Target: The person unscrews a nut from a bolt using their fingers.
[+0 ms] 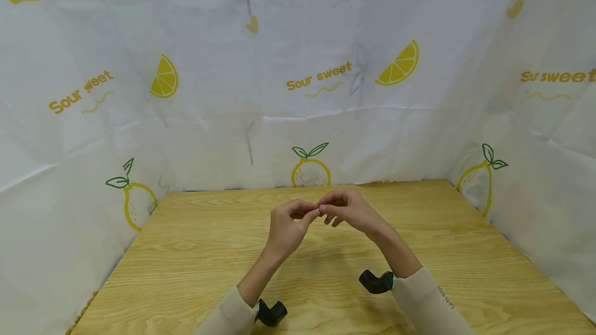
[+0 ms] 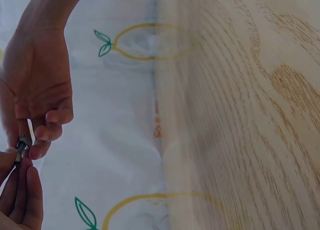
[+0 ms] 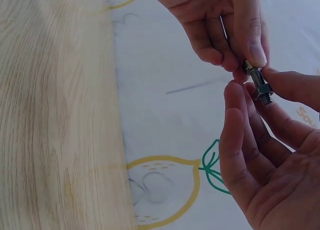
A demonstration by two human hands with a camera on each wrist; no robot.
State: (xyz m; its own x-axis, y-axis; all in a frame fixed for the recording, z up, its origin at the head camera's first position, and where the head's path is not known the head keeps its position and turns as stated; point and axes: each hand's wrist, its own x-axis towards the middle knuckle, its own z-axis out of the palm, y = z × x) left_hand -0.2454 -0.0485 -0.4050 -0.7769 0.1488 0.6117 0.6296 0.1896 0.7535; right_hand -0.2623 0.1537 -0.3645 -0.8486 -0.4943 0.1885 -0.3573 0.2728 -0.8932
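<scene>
Both hands meet in mid-air above the table, fingertip to fingertip. My left hand pinches the head end of a small metal bolt between thumb and fingers. A hex nut sits on the bolt's thread, close to its free end. Thumb and index finger of my right hand hold the nut from its two sides, while the other fingers curve loosely below. From the left wrist, the bolt shows as a dark, slanting piece between the hands; fingers cover part of it.
Beneath the hands lies a wood-grain table. A white cloth printed with lemons stands around its back and sides. Each wrist carries a black camera mount, the right one hanging inward from the sleeve.
</scene>
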